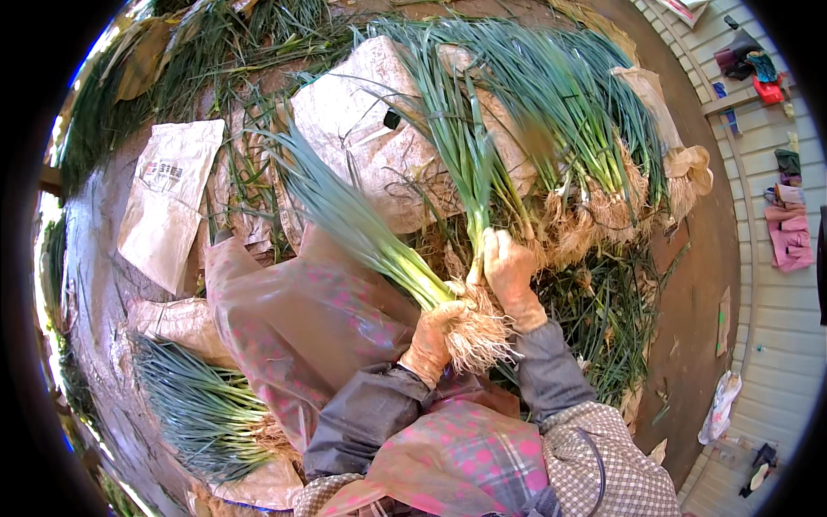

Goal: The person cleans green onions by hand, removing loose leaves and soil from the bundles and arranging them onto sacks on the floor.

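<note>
My left hand (431,339), its fingers closed, is wrapped round the lower stems of a bunch of green onions (392,265). Their leaves lean up and to the left, and pale stringy roots (478,332) hang beside that hand. Just to the right, my right hand (510,271) is closed at the base of some more upright green onions (476,194), whose long leaves reach toward the far side. Its palm and part of the grip are hidden. The two hands are close together above my lap, which a translucent pink-dotted plastic apron (319,302) covers.
A large pile of green onions (568,112) lies ahead and to the right, partly on white sacks (353,95). Trimmed leaves (603,314) litter the ground at right. Another bundle (202,409) rests at lower left, near a flat woven sack (168,202). A pale panelled wall (780,345) runs along the right.
</note>
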`<state>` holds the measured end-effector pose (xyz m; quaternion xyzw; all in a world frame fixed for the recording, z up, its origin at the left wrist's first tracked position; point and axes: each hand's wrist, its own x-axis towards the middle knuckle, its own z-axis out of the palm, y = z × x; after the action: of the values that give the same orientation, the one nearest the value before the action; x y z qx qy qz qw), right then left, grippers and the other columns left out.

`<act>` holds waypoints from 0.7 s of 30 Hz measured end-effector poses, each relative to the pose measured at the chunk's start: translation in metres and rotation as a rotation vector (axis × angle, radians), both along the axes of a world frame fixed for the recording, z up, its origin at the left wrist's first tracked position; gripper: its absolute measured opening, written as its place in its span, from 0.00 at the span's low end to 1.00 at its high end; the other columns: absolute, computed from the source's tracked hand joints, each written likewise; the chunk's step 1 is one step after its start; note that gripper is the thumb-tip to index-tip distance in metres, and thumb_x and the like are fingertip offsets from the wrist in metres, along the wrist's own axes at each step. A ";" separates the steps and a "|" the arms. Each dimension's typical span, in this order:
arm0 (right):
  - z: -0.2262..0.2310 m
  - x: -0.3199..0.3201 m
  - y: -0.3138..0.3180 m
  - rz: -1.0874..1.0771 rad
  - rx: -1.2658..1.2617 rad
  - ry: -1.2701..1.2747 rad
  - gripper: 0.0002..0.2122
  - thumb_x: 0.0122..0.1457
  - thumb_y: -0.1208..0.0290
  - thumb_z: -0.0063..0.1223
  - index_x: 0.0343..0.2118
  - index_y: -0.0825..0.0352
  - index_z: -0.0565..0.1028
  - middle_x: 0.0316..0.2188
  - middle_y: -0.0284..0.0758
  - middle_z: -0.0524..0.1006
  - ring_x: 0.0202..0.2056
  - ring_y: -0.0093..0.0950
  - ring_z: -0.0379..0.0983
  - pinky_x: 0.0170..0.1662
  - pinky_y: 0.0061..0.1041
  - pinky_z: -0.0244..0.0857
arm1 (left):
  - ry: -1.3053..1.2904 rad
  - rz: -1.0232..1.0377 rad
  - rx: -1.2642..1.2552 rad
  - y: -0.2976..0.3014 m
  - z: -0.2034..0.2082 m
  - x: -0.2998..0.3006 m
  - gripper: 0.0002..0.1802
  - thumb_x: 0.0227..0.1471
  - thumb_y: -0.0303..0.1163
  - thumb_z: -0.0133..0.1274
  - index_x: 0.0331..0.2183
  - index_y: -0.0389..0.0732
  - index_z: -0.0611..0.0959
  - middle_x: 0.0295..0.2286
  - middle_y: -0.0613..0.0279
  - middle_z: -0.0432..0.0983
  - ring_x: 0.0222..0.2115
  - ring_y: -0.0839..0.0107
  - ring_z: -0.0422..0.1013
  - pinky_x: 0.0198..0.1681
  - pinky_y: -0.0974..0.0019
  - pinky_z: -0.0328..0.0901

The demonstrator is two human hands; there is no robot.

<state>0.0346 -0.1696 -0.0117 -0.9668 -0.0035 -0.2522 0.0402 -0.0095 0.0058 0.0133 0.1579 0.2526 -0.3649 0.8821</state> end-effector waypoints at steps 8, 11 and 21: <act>0.077 -0.092 0.003 0.175 1.125 0.531 0.12 0.65 0.67 0.42 0.33 0.70 0.74 0.21 0.33 0.77 0.14 0.17 0.65 0.15 0.16 0.62 | 0.027 -0.045 0.032 0.001 0.015 0.008 0.07 0.49 0.27 0.51 0.33 0.35 0.78 0.27 0.58 0.75 0.28 0.64 0.73 0.35 0.61 0.71; 0.111 -0.068 -0.013 -0.183 1.518 0.456 0.17 0.61 0.56 0.50 0.27 0.68 0.71 0.17 0.30 0.72 0.11 0.14 0.60 0.13 0.12 0.57 | -0.138 -0.091 0.122 -0.001 -0.019 -0.001 0.08 0.50 0.23 0.51 0.36 0.35 0.77 0.30 0.59 0.75 0.31 0.66 0.74 0.37 0.62 0.71; 0.023 0.073 -0.005 -0.049 -0.046 0.771 0.22 0.53 0.48 0.54 0.31 0.69 0.77 0.22 0.42 0.78 0.26 0.43 0.76 0.29 0.40 0.69 | -0.184 -0.102 0.116 -0.022 -0.010 -0.001 0.12 0.43 0.17 0.55 0.34 0.37 0.77 0.28 0.61 0.74 0.28 0.69 0.72 0.32 0.66 0.69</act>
<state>0.1081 -0.1742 0.0112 -0.9911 0.0293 0.1292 0.0108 -0.0109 -0.0166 0.0034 0.2543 0.1828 -0.3778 0.8713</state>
